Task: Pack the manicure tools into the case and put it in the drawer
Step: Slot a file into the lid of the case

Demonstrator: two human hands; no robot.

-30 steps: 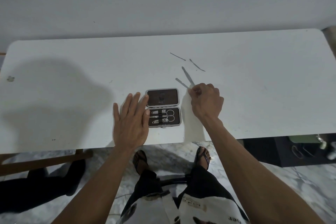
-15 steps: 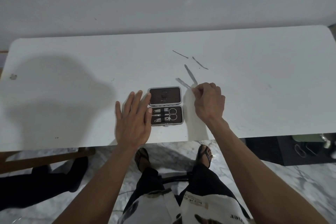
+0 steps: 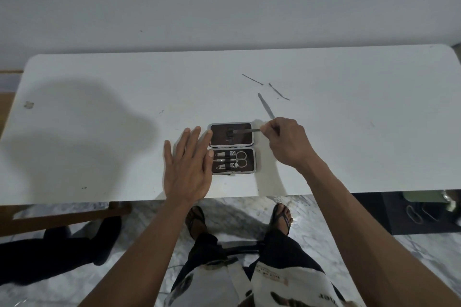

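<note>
Over the far half of the open, grey-rimmed, dark-lined manicure case, the head view shows the right hand pinching a thin flat metal tool by its outer end, with its tip reaching the small dark strap in the middle of that half. The case lies near the front edge of the white table. Its near half already holds the small silver scissors and two silver nail clippers under a strap.

A second ago this tool lay on the table just beyond the right hand, beside the case; half a second ago it was lifted at the case's corner. Now it is over the lining, so one more tool is, I judge, about to be slid under the strap.

The left hand stays flat and relaxed, gripping nothing, its fingertips against the case's left edge as before, apparently steadying it.

Three tools remain loose beyond the case: a longer flat metal file and two thin dark wire-like picks, unmoved. No drawer is in view.
</note>
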